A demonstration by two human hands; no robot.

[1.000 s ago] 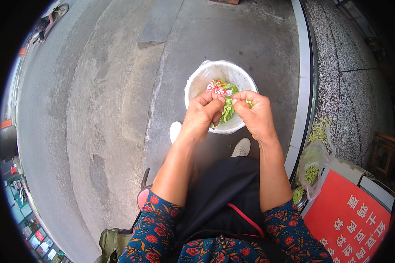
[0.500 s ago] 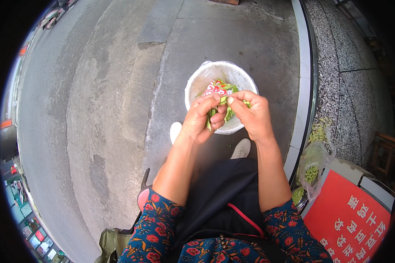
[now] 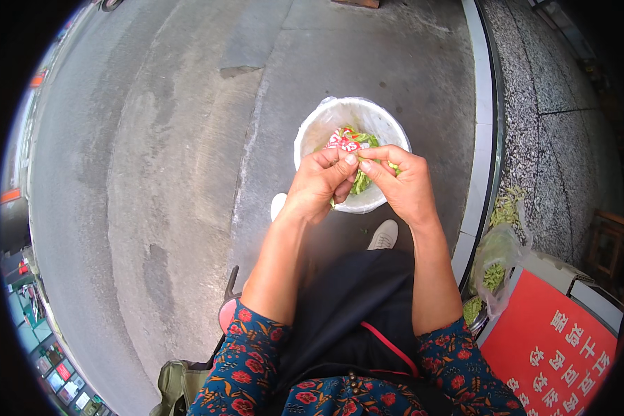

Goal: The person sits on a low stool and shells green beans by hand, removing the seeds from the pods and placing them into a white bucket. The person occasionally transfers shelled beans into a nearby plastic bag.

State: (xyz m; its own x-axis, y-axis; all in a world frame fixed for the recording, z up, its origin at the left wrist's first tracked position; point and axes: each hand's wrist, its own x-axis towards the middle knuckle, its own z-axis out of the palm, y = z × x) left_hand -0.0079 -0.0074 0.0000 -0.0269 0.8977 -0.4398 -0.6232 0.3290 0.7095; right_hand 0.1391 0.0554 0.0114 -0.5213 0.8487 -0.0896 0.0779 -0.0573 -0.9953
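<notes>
My hands meet over a white bucket (image 3: 315, 129) that stands on the ground and has a clear plastic liner. My left hand (image 3: 317, 186) is closed around green bean pods, and the tip of a bean pod (image 3: 333, 204) pokes out under its fingers. Thumb and forefinger of my right hand (image 3: 403, 184) pinch at the left fingertips, on a pod that is mostly hidden. Small green pieces (image 3: 395, 168) show between the right hand's other fingers. Inside the bucket lie green pod shells (image 3: 362, 182) and a red-and-white wrapper (image 3: 347, 139).
At the right, a clear plastic bag (image 3: 500, 248) with green pods lies beside loose pale-green pods (image 3: 506, 208). Nearer stands a red sign board (image 3: 544, 347). A pale tiled ledge (image 3: 475, 166) runs along the right. My white shoe (image 3: 383, 234) is just below the bucket.
My fingertips have drawn closer together, and the pod between them is now more covered. The left thumb has moved slightly right and down.
</notes>
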